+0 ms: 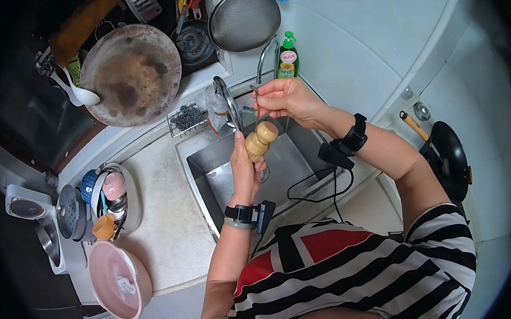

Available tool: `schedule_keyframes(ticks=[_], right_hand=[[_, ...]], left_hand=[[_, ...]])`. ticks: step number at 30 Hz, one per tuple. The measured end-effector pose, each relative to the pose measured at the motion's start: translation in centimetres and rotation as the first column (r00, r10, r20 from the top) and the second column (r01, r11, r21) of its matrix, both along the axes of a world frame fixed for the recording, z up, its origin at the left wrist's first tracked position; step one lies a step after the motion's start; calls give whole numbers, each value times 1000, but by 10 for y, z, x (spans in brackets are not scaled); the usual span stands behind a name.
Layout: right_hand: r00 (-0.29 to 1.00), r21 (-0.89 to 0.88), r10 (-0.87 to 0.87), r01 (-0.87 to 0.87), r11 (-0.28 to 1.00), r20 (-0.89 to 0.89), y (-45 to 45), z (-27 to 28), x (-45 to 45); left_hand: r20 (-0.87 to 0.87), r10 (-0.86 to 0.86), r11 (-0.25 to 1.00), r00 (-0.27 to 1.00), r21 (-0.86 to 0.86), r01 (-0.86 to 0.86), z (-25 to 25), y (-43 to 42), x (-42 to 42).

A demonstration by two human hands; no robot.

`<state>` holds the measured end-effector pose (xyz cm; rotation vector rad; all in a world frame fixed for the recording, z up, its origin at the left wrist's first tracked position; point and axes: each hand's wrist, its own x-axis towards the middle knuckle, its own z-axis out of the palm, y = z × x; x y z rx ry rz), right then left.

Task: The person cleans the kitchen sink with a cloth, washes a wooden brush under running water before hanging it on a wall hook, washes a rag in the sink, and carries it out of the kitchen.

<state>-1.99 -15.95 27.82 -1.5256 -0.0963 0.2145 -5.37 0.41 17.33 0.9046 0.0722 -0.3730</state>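
Observation:
Over the steel sink (290, 157), my left hand (245, 166) is closed around a wooden-handled brush (260, 140), its round knob pointing up and to the right. A round metal lid or pan rim (227, 103), seen nearly edge-on, stands just above the left thumb; whether that hand also grips it is unclear. My right hand (281, 102) pinches a thin brown cord (257, 104) that runs down to the brush's knob. The faucet (267, 56) rises behind the hands.
Behind the sink stands a green soap bottle (287, 58). A wire rack (184, 120) holds a scouring pad at the sink's left corner. Farther left are a dish basin (130, 196) and a pink tub (140, 283). A black wok (450, 159) hangs at right.

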Motion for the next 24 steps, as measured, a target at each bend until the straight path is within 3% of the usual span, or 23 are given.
schedule_keyframes(ticks=[9,11,14,18,20,21,23,24], right_hand=[[999,41,15,-17,999,39,-2,5,2],[998,46,24,-27,999,59,-3,2,3],[982,-23,106,-103,994,155,-3,-7,6],[987,42,141,-144,989,75,4,-9,1],[989,44,141,-144,989,53,6,-8,-1],[986,31,141,-144,989,91,7,-8,-1],[982,22,143,-146,989,122,9,-9,-3],[984,38,135,-140,989,118,10,-8,-3]], left_hand=[[12,-67,996,998,-57,67,-7,5,3],[14,-67,989,998,133,65,-3,6,2],[80,-70,973,994,227,50,-7,4,5],[99,-52,997,994,62,46,-2,4,9],[403,111,970,908,156,-187,12,1,4],[399,115,969,910,158,-192,12,1,8],[619,111,939,778,191,-286,11,3,11],[616,112,938,779,193,-288,11,5,10]])
